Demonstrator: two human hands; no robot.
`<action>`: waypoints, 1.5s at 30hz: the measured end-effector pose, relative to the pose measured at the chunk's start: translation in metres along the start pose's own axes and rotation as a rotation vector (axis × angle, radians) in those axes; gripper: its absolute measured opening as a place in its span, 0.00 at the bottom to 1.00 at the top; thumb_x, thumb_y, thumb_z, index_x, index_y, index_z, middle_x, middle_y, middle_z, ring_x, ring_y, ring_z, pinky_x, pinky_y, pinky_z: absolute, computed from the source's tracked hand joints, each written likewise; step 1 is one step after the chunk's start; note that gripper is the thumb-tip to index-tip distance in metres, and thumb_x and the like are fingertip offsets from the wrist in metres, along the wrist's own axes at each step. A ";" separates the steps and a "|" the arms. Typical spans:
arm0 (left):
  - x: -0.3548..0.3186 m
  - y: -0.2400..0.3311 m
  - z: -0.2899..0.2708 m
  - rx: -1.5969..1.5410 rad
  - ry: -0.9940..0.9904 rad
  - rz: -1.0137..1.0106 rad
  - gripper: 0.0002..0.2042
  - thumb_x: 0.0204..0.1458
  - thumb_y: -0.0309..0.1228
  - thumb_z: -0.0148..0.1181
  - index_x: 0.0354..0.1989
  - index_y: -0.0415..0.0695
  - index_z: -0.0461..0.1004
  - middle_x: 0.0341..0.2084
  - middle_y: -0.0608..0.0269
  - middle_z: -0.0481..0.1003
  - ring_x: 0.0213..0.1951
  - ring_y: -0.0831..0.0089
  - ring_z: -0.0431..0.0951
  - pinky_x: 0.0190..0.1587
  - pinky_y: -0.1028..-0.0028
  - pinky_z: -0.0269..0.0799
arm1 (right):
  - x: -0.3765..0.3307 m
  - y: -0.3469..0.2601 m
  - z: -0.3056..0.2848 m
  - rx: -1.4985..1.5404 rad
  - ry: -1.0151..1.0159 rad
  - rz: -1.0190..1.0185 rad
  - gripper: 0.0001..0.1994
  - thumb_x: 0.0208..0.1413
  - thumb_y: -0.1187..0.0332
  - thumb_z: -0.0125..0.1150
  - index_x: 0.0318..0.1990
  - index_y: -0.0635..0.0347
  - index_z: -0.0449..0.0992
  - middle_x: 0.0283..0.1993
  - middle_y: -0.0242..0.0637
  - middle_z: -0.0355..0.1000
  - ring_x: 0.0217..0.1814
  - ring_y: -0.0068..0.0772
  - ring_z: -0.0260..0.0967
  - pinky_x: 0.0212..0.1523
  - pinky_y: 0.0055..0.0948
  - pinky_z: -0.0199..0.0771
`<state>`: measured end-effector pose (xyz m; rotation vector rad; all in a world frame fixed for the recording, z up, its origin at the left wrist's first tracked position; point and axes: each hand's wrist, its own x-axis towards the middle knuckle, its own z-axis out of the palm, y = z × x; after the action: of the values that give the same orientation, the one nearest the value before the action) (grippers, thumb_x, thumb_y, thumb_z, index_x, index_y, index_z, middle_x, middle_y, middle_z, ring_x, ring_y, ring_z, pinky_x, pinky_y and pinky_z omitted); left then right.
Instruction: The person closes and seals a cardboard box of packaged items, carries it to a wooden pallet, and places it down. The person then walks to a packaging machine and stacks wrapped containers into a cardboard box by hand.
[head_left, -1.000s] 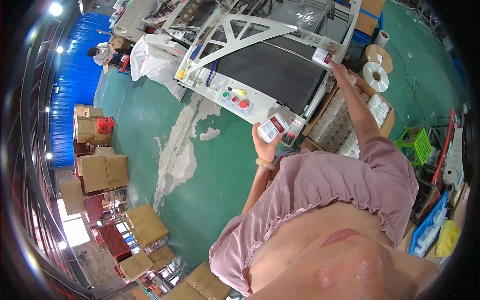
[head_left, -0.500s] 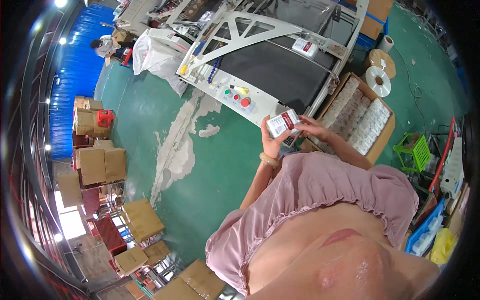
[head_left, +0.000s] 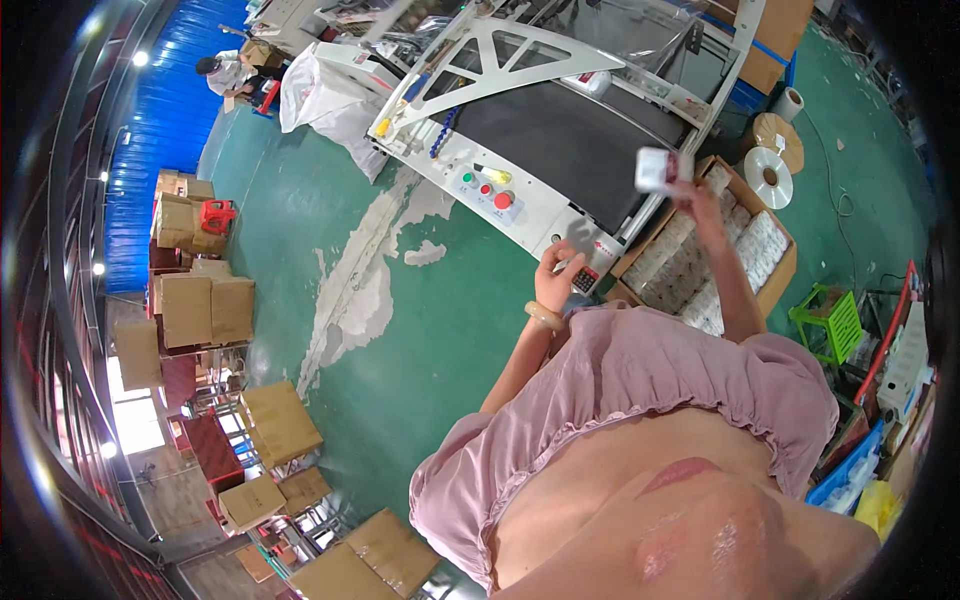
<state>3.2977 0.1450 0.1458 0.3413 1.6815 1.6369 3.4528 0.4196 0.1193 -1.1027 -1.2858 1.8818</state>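
Observation:
My right hand (head_left: pixel 700 203) is closed on a small white pack with a dark red label (head_left: pixel 655 170), held up over the right edge of the machine's black conveyor belt (head_left: pixel 545 150). Motion blurs that pack and the fingers. My left hand (head_left: pixel 556 278), a pale bangle on its wrist, holds nothing; its fingers are loosely bent and apart, close to the keypad (head_left: pixel 585 281) at the machine's near corner. Farther along the belt lies another white pack (head_left: pixel 596 82), partly hidden by the white slotted arm (head_left: pixel 490 65).
Beside the machine on the right, a cardboard carton (head_left: pixel 785 262) holds rows of wrapped packs. Film rolls (head_left: pixel 768 178) and a green plastic stool (head_left: pixel 828 325) stand beyond it. Stacked cartons (head_left: pixel 205 308) line the left. A person (head_left: pixel 230 75) sits far off by a white sack (head_left: pixel 330 100).
The pack has left my left hand and gone up and right in my right hand. My left hand has dropped slightly. The pack on the belt has shifted farther away, toward the slotted arm.

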 end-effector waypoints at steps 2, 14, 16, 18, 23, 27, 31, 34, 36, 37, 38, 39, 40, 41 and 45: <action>-0.001 0.002 0.002 0.003 -0.002 0.003 0.19 0.47 0.28 0.60 0.49 0.44 0.66 0.37 0.68 0.69 0.35 0.78 0.72 0.36 0.78 0.69 | 0.018 -0.009 -0.018 0.040 0.187 -0.066 0.25 0.41 0.54 0.64 0.39 0.67 0.67 0.25 0.34 0.68 0.22 0.20 0.66 0.22 0.18 0.66; -0.003 0.013 0.008 -0.037 -0.062 -0.052 0.16 0.48 0.28 0.59 0.47 0.43 0.67 0.33 0.70 0.70 0.33 0.78 0.72 0.36 0.80 0.67 | 0.107 -0.008 -0.034 -0.074 0.516 0.148 0.17 0.39 0.58 0.66 0.14 0.55 0.65 0.11 0.28 0.58 0.08 0.21 0.52 0.09 0.22 0.48; -0.006 0.010 0.009 -0.021 -0.068 -0.058 0.16 0.48 0.28 0.58 0.46 0.43 0.67 0.33 0.70 0.70 0.33 0.79 0.72 0.36 0.80 0.67 | 0.108 -0.003 -0.035 -0.047 0.512 0.159 0.17 0.39 0.59 0.67 0.15 0.55 0.65 0.11 0.28 0.58 0.08 0.20 0.52 0.08 0.21 0.48; -0.012 0.008 0.020 -0.006 -0.102 -0.072 0.15 0.49 0.28 0.58 0.46 0.43 0.67 0.33 0.71 0.70 0.33 0.79 0.72 0.36 0.80 0.67 | 0.114 0.008 -0.056 -0.118 0.433 0.232 0.24 0.35 0.55 0.69 0.30 0.67 0.70 0.21 0.33 0.64 0.17 0.22 0.59 0.17 0.22 0.58; -0.027 -0.012 0.035 -0.008 -0.225 -0.067 0.13 0.49 0.27 0.58 0.44 0.44 0.68 0.34 0.71 0.70 0.33 0.82 0.70 0.34 0.82 0.65 | 0.120 0.013 -0.045 -0.040 0.397 0.218 0.29 0.37 0.58 0.70 0.41 0.70 0.64 0.21 0.33 0.63 0.16 0.21 0.56 0.14 0.25 0.55; -0.044 -0.038 0.076 0.044 -0.293 -0.091 0.14 0.49 0.27 0.57 0.45 0.43 0.67 0.34 0.69 0.71 0.34 0.80 0.71 0.34 0.82 0.66 | 0.125 0.018 -0.048 -0.002 0.467 0.172 0.16 0.38 0.62 0.70 0.21 0.54 0.64 0.16 0.26 0.60 0.14 0.16 0.54 0.12 0.17 0.52; -0.056 -0.066 0.115 0.128 -0.322 -0.226 0.15 0.49 0.28 0.57 0.46 0.41 0.67 0.35 0.66 0.72 0.34 0.78 0.72 0.34 0.81 0.66 | 0.132 0.028 -0.060 -0.027 0.402 0.162 0.16 0.39 0.61 0.69 0.18 0.56 0.65 0.18 0.28 0.62 0.14 0.16 0.56 0.12 0.19 0.52; -0.045 -0.121 0.130 0.090 -0.297 -0.328 0.13 0.48 0.30 0.57 0.41 0.40 0.68 0.30 0.67 0.70 0.28 0.80 0.70 0.29 0.80 0.64 | 0.145 0.031 -0.070 -0.080 0.205 0.072 0.13 0.43 0.61 0.66 0.21 0.58 0.69 0.19 0.28 0.63 0.18 0.18 0.59 0.18 0.20 0.62; -0.030 -0.168 0.133 0.219 -0.374 -0.255 0.09 0.49 0.30 0.56 0.37 0.41 0.67 0.24 0.68 0.67 0.23 0.79 0.66 0.26 0.80 0.61 | 0.152 0.038 -0.072 -0.174 0.189 -0.010 0.12 0.47 0.62 0.63 0.24 0.59 0.69 0.21 0.28 0.64 0.22 0.17 0.61 0.26 0.21 0.66; -0.022 -0.179 0.133 0.220 -0.354 -0.297 0.09 0.49 0.30 0.56 0.37 0.41 0.67 0.24 0.68 0.67 0.23 0.79 0.66 0.26 0.80 0.61 | 0.149 0.042 -0.079 -0.219 -0.034 -0.040 0.13 0.49 0.58 0.60 0.31 0.60 0.72 0.25 0.28 0.66 0.27 0.16 0.64 0.32 0.21 0.67; -0.010 -0.185 0.135 0.100 -0.338 -0.471 0.09 0.50 0.30 0.55 0.36 0.41 0.66 0.23 0.67 0.66 0.22 0.78 0.65 0.26 0.79 0.61 | 0.140 0.056 -0.077 -0.141 0.089 -0.224 0.20 0.45 0.50 0.61 0.33 0.60 0.75 0.23 0.32 0.69 0.27 0.26 0.67 0.30 0.31 0.64; 0.000 -0.193 0.134 -0.021 -0.314 -0.636 0.08 0.50 0.30 0.54 0.34 0.41 0.65 0.22 0.67 0.65 0.20 0.77 0.64 0.26 0.78 0.62 | 0.138 0.057 -0.078 0.059 0.135 -0.090 0.22 0.41 0.56 0.63 0.42 0.59 0.70 0.35 0.34 0.67 0.39 0.31 0.64 0.41 0.35 0.61; 0.008 -0.204 0.135 -0.022 -0.306 -0.659 0.08 0.50 0.30 0.54 0.34 0.41 0.65 0.22 0.67 0.65 0.20 0.77 0.64 0.26 0.78 0.62 | 0.138 0.058 -0.082 0.256 0.187 0.033 0.29 0.37 0.63 0.64 0.52 0.58 0.65 0.48 0.36 0.64 0.52 0.36 0.60 0.53 0.39 0.58; 0.019 -0.216 0.137 -0.099 -0.123 -0.745 0.11 0.51 0.31 0.54 0.40 0.41 0.65 0.25 0.64 0.65 0.20 0.76 0.64 0.26 0.76 0.63 | 0.130 0.074 -0.090 0.254 0.192 0.050 0.29 0.37 0.63 0.64 0.52 0.58 0.65 0.48 0.36 0.64 0.52 0.36 0.60 0.53 0.39 0.58; 0.069 -0.287 0.133 -0.409 0.263 -0.986 0.24 0.55 0.38 0.47 0.60 0.48 0.52 0.44 0.55 0.61 0.28 0.70 0.67 0.35 0.69 0.69 | 0.109 0.165 -0.144 -0.561 0.473 0.050 0.23 0.42 0.51 0.64 0.36 0.64 0.75 0.27 0.40 0.72 0.26 0.30 0.67 0.29 0.35 0.65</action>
<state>3.4268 0.2473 -0.1331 -0.8166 1.2833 1.2093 3.5241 0.5148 -0.0946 -1.7481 -1.5350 1.1913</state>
